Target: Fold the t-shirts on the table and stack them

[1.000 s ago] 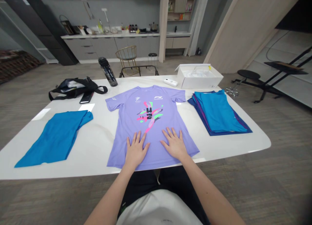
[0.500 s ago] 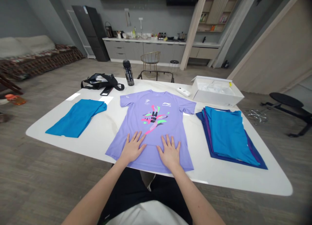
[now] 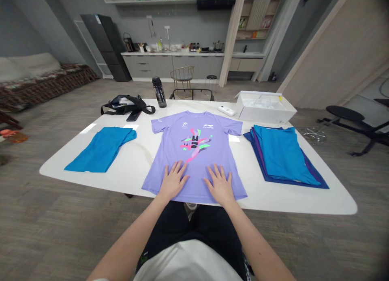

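Note:
A lavender T-shirt (image 3: 173, 143) with a bright pink, green and black print lies spread out, front side up, on the white table (image 3: 133, 183). Its hem runs along the near table edge and both sleeves are laid outward. My left hand (image 3: 172, 183) rests flat on the lower left of the shirt, fingers spread. On the lower right, my right hand (image 3: 221, 186) lies flat in the same way. Neither hand holds anything. To the left is a folded blue shirt (image 3: 99, 149). A stack of folded shirts (image 3: 282, 153), blue on top with purple and navy beneath, sits to the right.
Along the table's far side stand a black bag (image 3: 126, 105), a phone (image 3: 133, 116), a dark bottle (image 3: 159, 93), a white handheld device (image 3: 226, 110) and an open white box (image 3: 265, 108). A black-framed chair (image 3: 192, 95) stands behind the table.
The camera view has shifted slightly. Both hands stay flat on the lavender T-shirt, whose lower part looks a little smoother; the folded shirts lie as before.

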`<state>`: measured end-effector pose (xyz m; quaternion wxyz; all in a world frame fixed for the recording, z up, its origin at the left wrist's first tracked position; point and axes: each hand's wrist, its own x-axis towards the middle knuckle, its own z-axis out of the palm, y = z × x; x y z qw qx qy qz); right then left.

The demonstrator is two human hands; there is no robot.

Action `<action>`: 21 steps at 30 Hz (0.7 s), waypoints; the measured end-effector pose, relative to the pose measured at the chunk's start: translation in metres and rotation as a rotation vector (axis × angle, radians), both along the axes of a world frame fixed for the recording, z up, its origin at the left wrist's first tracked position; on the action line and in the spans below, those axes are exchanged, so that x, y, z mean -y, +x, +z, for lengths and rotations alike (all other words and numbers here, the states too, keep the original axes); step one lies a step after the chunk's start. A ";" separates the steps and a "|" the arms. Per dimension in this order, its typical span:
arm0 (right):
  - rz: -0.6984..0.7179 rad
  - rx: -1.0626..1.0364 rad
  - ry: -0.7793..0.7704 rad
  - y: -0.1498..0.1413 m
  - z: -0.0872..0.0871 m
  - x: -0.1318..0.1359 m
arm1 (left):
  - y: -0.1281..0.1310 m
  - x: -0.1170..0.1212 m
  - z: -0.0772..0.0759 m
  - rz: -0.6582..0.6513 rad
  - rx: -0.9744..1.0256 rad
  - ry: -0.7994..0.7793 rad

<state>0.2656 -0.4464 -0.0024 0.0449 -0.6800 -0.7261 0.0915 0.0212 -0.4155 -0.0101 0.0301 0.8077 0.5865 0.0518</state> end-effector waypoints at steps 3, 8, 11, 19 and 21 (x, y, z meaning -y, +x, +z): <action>0.007 0.013 -0.002 0.000 -0.007 0.017 | -0.004 0.009 -0.009 -0.041 -0.004 -0.016; -0.013 0.025 0.048 -0.002 -0.016 0.028 | -0.007 0.013 -0.013 -0.050 0.002 0.004; -0.012 0.028 0.066 -0.002 -0.017 0.027 | -0.007 0.014 -0.011 -0.047 0.016 0.009; -0.012 0.037 0.061 -0.002 -0.018 0.026 | -0.007 0.014 -0.011 -0.051 0.049 0.026; -0.008 0.035 0.081 -0.001 -0.018 0.027 | -0.008 0.014 -0.012 -0.057 0.054 0.037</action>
